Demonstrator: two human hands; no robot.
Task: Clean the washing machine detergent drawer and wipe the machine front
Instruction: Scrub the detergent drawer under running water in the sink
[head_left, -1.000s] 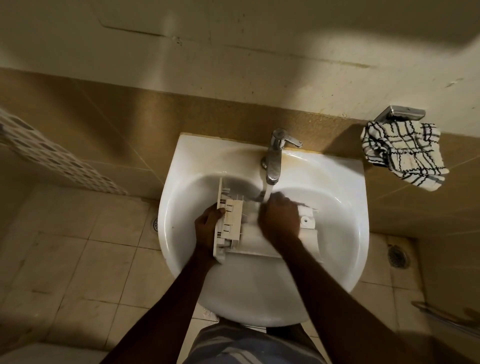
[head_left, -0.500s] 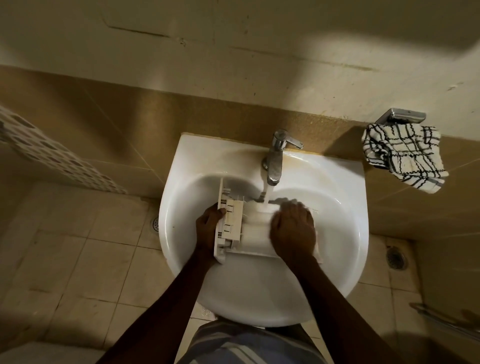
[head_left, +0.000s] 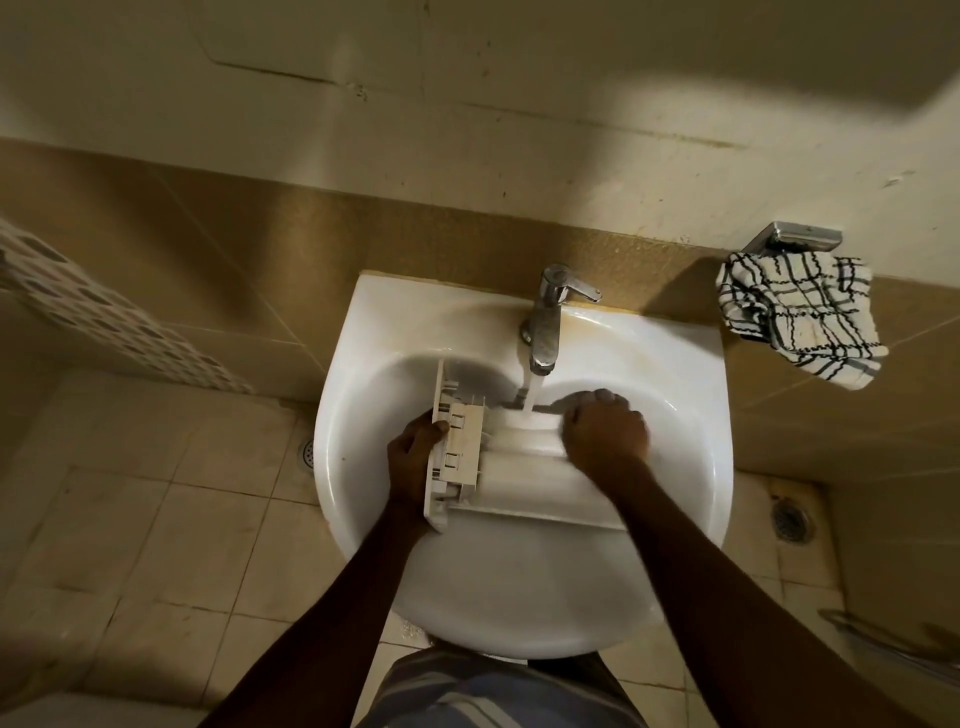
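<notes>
The white detergent drawer (head_left: 524, 480) lies across the bowl of the white sink (head_left: 519, 613), front panel to the left. My left hand (head_left: 413, 457) grips that front panel from the left side. Fingers curled, my right hand (head_left: 605, 431) sits on the drawer's right part, over its far edge; nothing else shows in it. Water (head_left: 530, 397) runs from the chrome tap (head_left: 545, 322) onto the drawer just left of my right hand. The washing machine is out of view.
A black-and-white checked cloth (head_left: 800, 317) hangs from a metal holder (head_left: 792, 236) on the wall, right of the sink. Floor drains sit in the tiles at the left (head_left: 307, 452) and at the right (head_left: 792, 522). A metal rail (head_left: 883, 644) runs at lower right.
My right hand has slid along the drawer from its middle to its right part and up toward the far edge. The left hand and the drawer have stayed put; water keeps running.
</notes>
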